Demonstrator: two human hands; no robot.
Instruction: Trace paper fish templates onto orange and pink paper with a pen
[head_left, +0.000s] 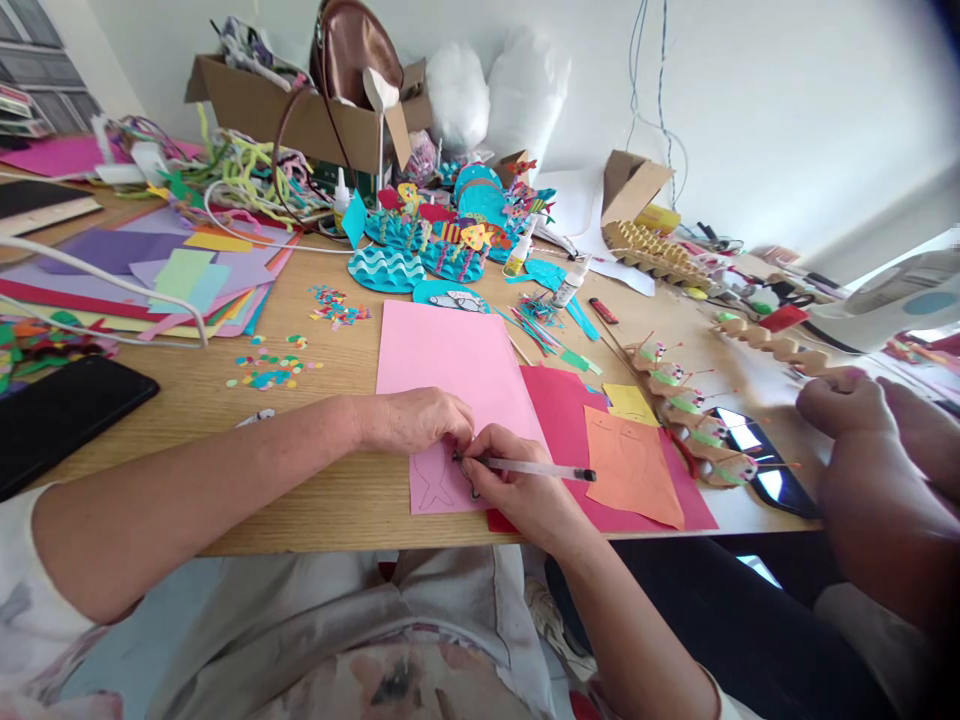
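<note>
A pink sheet of paper lies on the table in front of me, with a fish outline drawn near its lower left corner. My right hand grips a pen with a pale barrel and dark end, its tip down at the paper. My left hand rests on the sheet, fingers curled together close to the pen tip. What those fingertips press on is hidden. A small dark-edged shape shows beneath my right fingers. Partly under the pink sheet lies red paper, bearing an orange piece with pencil outlines.
Colourful paper scraps lie left of the sheet, near a black phone. Blue sea-themed crafts and glue bottles stand behind. To the right are egg-carton caterpillars, another phone and another person's hands.
</note>
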